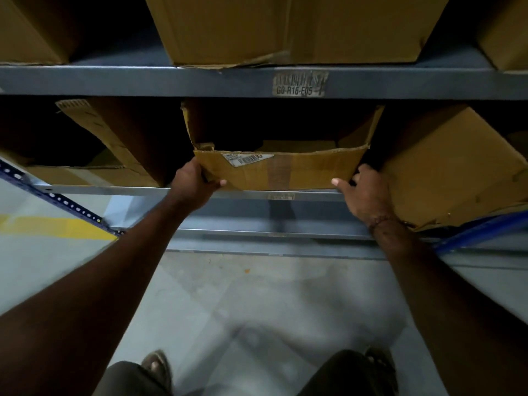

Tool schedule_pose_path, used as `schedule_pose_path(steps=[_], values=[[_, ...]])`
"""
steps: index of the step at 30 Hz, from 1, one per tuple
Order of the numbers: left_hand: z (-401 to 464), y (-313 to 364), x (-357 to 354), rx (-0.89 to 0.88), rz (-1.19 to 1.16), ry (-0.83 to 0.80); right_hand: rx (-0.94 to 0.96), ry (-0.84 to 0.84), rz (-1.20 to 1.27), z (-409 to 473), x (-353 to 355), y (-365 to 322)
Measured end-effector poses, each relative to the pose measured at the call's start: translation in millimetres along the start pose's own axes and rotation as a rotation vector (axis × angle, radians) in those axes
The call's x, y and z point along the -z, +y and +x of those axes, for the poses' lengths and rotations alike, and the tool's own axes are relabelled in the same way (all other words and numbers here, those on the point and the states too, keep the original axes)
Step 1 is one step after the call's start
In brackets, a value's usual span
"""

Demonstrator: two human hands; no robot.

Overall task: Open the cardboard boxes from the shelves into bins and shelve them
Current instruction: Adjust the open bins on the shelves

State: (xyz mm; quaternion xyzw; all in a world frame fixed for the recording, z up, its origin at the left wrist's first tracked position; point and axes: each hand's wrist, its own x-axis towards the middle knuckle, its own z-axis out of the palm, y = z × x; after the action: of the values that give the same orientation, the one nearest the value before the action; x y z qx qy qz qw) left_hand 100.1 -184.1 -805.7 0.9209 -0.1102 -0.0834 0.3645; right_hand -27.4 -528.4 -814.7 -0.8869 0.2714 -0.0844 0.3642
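An open-topped cardboard box (pixel 285 170), cut down like a bin, stands on the lower shelf (pixel 128 190) at the centre. A white barcode label and a strip of brown tape mark its front wall. My left hand (pixel 194 181) grips the box's front left corner, thumb on the front face. My right hand (pixel 363 192) holds the front right corner, thumb on the front face and fingers tucked behind the side. The box's inside is dark; a flat piece of cardboard shows within.
An open box (pixel 108 147) stands to the left and a closed box (pixel 451 164) presses close on the right. The upper shelf beam (pixel 171 81) carries a location label (pixel 300 84) and a large box (pixel 294 30). Grey floor and my feet lie below.
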Motion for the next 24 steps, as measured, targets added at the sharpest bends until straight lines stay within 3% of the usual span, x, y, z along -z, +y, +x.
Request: schedule_pose_path(steps=[17,24], values=[[10,-12,-4,-0.066,-0.018,-0.018,-0.03,-0.001,0.085,-16,4,-1],[-1,-3,-10,0.075,-0.238,-0.119,-0.162,-0.123,0.126,-25,14,-7]])
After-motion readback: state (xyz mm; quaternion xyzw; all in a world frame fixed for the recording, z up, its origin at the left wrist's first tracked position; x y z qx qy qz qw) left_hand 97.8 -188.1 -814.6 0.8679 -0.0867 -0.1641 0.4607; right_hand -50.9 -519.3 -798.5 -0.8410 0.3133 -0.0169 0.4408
